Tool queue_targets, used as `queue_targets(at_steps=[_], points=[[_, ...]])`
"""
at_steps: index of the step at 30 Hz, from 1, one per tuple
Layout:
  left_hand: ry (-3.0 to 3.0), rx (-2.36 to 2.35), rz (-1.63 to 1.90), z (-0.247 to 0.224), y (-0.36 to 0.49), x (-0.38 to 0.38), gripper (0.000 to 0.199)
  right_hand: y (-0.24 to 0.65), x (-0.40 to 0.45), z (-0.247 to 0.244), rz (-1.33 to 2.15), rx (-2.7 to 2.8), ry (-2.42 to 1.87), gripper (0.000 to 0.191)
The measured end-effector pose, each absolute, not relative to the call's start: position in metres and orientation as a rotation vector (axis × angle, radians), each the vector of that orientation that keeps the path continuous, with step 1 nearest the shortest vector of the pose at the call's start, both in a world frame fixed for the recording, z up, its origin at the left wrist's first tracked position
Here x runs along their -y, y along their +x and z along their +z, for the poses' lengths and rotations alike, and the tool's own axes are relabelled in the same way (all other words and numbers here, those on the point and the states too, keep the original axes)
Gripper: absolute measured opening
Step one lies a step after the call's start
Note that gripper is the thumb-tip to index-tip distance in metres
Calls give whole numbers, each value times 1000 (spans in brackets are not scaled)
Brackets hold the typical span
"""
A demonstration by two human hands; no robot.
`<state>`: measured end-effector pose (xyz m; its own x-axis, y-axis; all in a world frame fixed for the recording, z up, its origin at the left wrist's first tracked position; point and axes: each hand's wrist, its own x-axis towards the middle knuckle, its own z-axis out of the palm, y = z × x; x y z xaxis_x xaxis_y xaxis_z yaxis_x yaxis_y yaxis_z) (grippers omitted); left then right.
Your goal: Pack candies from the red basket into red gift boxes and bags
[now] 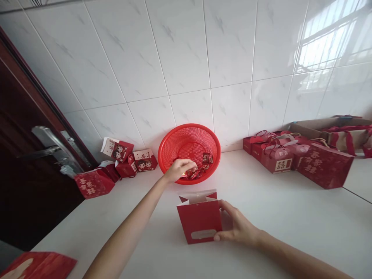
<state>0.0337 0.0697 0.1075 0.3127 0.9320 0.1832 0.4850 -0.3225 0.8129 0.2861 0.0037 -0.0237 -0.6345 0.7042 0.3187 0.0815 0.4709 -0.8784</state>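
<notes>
My left hand (180, 169) is over the front rim of a red plastic mesh basket (189, 130), its fingers drawn together just above some small red-wrapped candies (205, 166). What lies between the fingertips is too small to make out. In front of the basket, a red paper gift box (199, 221) stands upright on the white table (157, 244). Its top is open and its flaps point up; a pale label shape sits low on the near face. My right hand (236, 226) grips this box by its right side, with the thumb on the near face.
Several small red gift boxes (124, 162) stand at the left by the door (23, 155). More boxes with handles (279, 155) are grouped at the right, beside a cardboard box (310, 128) of red bags. Red packaging (40, 267) shows at the lower left. Behind is a tiled wall (188, 50).
</notes>
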Motion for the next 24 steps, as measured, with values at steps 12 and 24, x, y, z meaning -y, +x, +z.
queue_targets(at_steps=[12,24], points=[[2260,-1704,-37,95,46,-139,67,290,-2,-12,1322,1968,-469,79],[2221,-1897,62,81,51,-138,38,293,-2,-4,1353,1956,-442,81]])
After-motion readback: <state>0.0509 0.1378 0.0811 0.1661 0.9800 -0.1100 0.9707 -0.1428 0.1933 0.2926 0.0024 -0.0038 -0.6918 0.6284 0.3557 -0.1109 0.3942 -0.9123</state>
